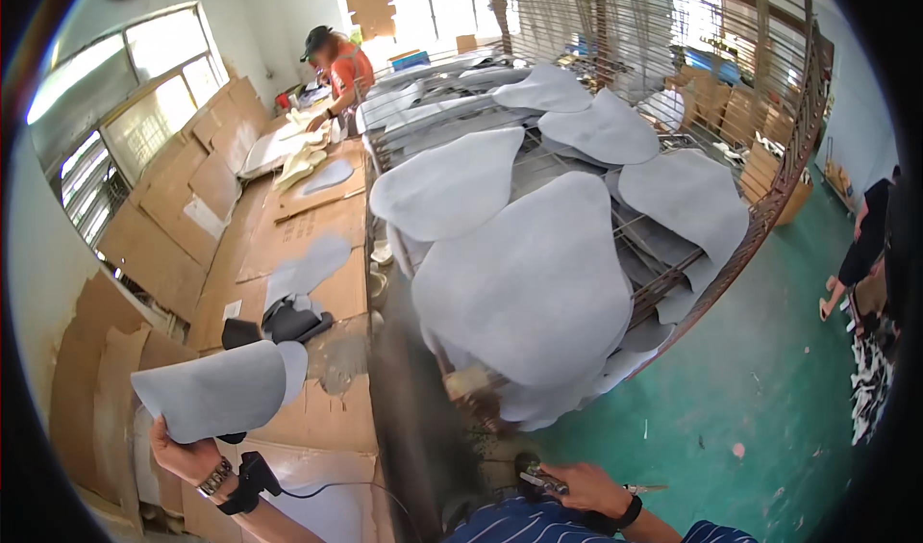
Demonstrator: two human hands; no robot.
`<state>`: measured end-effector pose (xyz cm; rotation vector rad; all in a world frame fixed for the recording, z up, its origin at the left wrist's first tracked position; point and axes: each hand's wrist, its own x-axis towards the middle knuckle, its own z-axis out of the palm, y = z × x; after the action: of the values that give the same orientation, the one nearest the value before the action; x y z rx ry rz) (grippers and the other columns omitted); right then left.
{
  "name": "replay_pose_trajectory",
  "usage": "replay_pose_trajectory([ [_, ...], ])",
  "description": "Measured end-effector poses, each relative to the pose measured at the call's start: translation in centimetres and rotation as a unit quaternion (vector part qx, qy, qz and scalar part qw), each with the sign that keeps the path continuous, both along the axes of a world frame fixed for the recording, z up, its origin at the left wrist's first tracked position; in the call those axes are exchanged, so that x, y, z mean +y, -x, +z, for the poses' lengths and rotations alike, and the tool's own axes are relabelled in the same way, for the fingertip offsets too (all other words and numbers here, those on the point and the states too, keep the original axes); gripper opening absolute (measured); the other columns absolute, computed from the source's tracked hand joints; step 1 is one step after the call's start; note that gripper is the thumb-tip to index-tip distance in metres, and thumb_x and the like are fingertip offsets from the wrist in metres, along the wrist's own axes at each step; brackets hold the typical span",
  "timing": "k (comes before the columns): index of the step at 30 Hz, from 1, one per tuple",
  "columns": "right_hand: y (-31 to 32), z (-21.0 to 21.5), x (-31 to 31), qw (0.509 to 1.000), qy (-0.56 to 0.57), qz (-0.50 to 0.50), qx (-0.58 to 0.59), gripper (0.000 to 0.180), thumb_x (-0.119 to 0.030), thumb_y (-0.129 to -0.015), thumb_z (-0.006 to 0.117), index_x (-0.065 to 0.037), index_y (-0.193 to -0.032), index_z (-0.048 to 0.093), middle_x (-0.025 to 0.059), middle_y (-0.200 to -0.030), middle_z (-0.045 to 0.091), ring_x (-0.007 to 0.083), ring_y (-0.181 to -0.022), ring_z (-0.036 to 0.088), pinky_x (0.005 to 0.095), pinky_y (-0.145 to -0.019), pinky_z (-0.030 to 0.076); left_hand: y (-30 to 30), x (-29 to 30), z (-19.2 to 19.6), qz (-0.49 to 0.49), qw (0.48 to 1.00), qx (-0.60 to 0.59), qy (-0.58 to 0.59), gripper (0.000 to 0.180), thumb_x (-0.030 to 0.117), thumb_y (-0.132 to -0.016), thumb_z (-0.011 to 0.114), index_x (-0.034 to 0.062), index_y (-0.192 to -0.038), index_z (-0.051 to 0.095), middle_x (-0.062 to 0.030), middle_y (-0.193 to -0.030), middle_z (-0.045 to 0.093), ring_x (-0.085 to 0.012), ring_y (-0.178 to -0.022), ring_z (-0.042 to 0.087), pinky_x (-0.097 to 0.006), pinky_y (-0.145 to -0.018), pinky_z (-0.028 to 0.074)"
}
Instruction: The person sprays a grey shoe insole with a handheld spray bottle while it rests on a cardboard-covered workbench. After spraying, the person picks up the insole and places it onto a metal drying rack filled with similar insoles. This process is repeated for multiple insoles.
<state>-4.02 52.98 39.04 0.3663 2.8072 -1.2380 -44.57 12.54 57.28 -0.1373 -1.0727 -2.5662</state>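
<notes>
My left hand, with a metal-band watch and a black strap on the wrist, grips the lower left edge of a curved grey sheet. The sheet is raised over the cardboard-covered bench at the left. Low in the picture, near my striped shirt, my right hand is closed round a small hand tool with dark and metal parts. Its exact kind is hard to tell. Just beyond the held sheet, dark folded pieces lie beside another grey piece on the bench.
A large rack with metal bars holds many rounded grey sheets beside the bench. Farther along, a person in orange works over pale pieces. Another person is at the right edge, on the green floor.
</notes>
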Motion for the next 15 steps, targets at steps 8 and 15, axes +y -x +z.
replay_pose_trajectory([
  [8,-0.8,-2.5,1.5,0.993,-0.033,-0.081,-0.078,0.052,-0.03,-0.087,0.065,-0.01,-0.135,0.057,0.0234,-0.104,0.069,0.0426,-0.093,0.066,0.0475,-0.082,0.054,8.1,8.0,7.8,-0.142,0.981,0.119,0.053,0.024,0.014,-0.09,0.058,-0.0031,-0.107,0.064,-0.0143,-0.108,0.069,-0.027,-0.1,0.067,-0.042,-0.092,0.053],
  [15,0.7,-4.8,-1.3,0.974,-0.035,-0.187,-0.123,0.053,-0.029,-0.088,0.065,-0.007,-0.136,0.057,0.0229,-0.105,0.069,0.0415,-0.094,0.066,0.0469,-0.084,0.053,16.7,21.8,13.2,-0.253,0.957,0.123,0.066,0.034,0.018,-0.088,0.058,-0.0041,-0.114,0.06,-0.0153,-0.112,0.068,-0.029,-0.102,0.067,-0.044,-0.091,0.055],
])
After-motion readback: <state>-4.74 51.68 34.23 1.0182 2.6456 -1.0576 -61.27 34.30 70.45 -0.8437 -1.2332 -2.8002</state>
